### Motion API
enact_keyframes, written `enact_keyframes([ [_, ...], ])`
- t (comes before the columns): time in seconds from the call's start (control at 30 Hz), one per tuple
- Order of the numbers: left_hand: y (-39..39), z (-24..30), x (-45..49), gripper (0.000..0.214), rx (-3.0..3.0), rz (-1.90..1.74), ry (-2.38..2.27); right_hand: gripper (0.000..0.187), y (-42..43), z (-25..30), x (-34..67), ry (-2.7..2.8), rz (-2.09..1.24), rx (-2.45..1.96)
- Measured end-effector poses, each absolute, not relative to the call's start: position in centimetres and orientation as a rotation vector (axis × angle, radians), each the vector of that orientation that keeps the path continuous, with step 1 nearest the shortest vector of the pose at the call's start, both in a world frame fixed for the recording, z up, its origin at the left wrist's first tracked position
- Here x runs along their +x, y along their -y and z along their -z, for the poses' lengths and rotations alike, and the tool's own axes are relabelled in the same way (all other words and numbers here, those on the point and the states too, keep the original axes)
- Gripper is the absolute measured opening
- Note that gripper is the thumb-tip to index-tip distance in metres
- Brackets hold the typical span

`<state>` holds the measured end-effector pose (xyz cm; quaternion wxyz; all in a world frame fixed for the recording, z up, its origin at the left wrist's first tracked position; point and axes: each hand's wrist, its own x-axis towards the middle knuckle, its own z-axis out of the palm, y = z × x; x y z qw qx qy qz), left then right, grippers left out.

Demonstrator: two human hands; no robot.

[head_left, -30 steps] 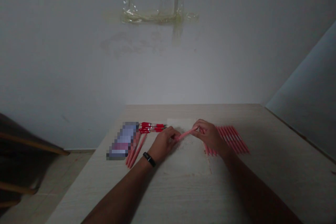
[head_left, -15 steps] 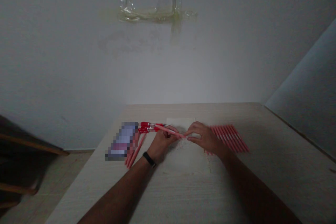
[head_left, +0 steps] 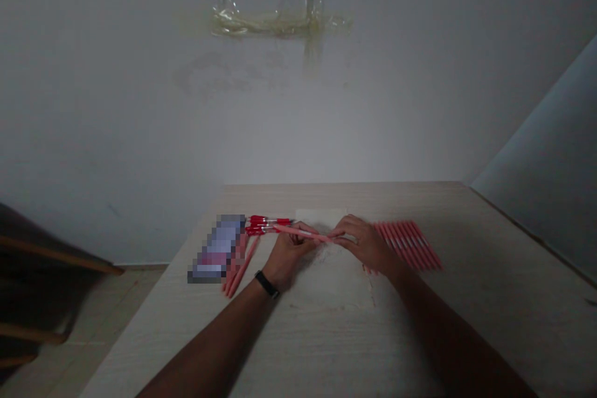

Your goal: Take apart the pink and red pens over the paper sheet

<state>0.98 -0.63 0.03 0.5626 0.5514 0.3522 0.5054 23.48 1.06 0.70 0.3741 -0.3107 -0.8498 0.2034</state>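
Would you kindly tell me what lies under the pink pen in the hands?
The pink pen is above a pale sheet on the table; what lies under the left hand and right hand is covered.

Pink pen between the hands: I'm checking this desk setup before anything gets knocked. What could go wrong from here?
The pink pen, held by the left hand and right hand, has its far end close to the red-capped pens, so a slip could knock them askew. The right hand also sits beside the striped pink pens and might disturb that row.
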Motion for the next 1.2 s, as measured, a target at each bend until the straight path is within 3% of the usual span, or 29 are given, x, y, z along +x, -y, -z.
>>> enact_keyframes([
  [0.67, 0.5, 0.2, 0.9, 0.026, 1.357, -1.202, -0.851, 0.013, -0.8, -1.0, 23.4, 2.178, -0.536, -0.798],
  [0.97, 0.4, -0.3, 0.7, 0.026, 1.18, -1.283, -0.876, 0.014, -0.9, -1.8, 24.2, 2.04, -0.603, -0.993],
  [1.2, 0.2, -0.4, 0.3, 0.025, 1.243, -1.274, -0.924, 0.023, -1.6, -1.3, 24.5, 1.635, -0.949, -0.905],
])
